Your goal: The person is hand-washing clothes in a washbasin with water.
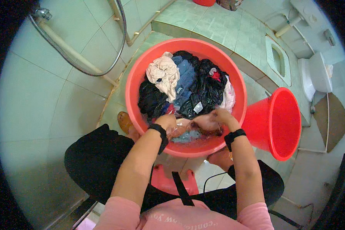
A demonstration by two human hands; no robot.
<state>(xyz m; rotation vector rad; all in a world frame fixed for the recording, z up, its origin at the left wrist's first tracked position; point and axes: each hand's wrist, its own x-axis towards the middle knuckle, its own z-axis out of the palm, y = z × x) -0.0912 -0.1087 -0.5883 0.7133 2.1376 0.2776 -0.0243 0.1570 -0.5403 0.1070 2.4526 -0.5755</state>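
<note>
A large red plastic basin (pixel 187 42) stands between my feet, filled with wet clothes and some water. My left hand (pixel 167 122) and my right hand (pixel 224 117) are low inside its near half. Between them stretches a wet pinkish-brown garment (pixel 205 124), gripped at both sides; its exact kind is blurred. Light blue-grey cloth (pixel 187 136) lies in the water below it. Beyond my hands are a cream garment (pixel 162 72), a blue garment (pixel 185 74), black clothes (pixel 202 92) and a white cloth with pink marks (pixel 229 96).
A red bucket (pixel 258 126) touches or nearly touches the basin's right side. A shower hose (pixel 95 74) hangs along the left wall. Behind the basin rises a tiled step (pixel 215 28) with a squat toilet (pixel 279 61). A pink stool (pixel 175 184) is under me.
</note>
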